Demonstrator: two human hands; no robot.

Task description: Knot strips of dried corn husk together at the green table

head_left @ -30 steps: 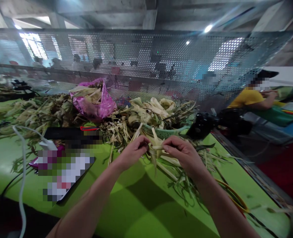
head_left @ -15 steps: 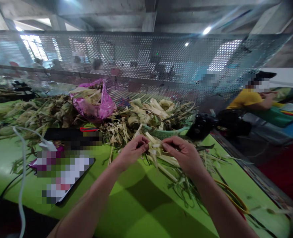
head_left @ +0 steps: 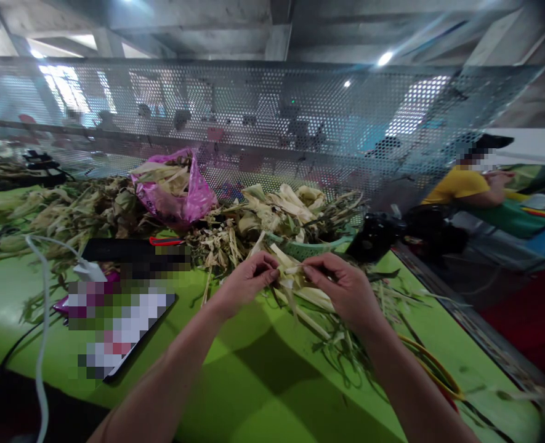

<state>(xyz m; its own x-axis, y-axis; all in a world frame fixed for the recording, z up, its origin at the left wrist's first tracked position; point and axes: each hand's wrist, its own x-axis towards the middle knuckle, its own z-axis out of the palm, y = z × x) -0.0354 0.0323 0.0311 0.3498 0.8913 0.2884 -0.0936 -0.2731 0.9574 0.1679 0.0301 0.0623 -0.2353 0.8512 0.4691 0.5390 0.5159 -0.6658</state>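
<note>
My left hand (head_left: 247, 282) and my right hand (head_left: 341, 288) meet over the bright green table (head_left: 254, 381), both pinched on a pale corn husk strip (head_left: 290, 275) stretched between their fingertips. More pale strips hang down from the pinch and lie on the table under my hands. Just behind them stands a green basket (head_left: 306, 248) heaped with husks.
A pink plastic bag (head_left: 176, 187) of husks sits at the back among a long pile of dry leaves (head_left: 69, 209). A phone (head_left: 119, 332) with a white cable (head_left: 41, 307) lies at left. A perforated metal screen (head_left: 272, 117) runs behind. A person in yellow (head_left: 466, 184) works at right.
Both hands have stayed pinched on the husk strip, shifting only slightly upward and closer together; nothing was let go.
</note>
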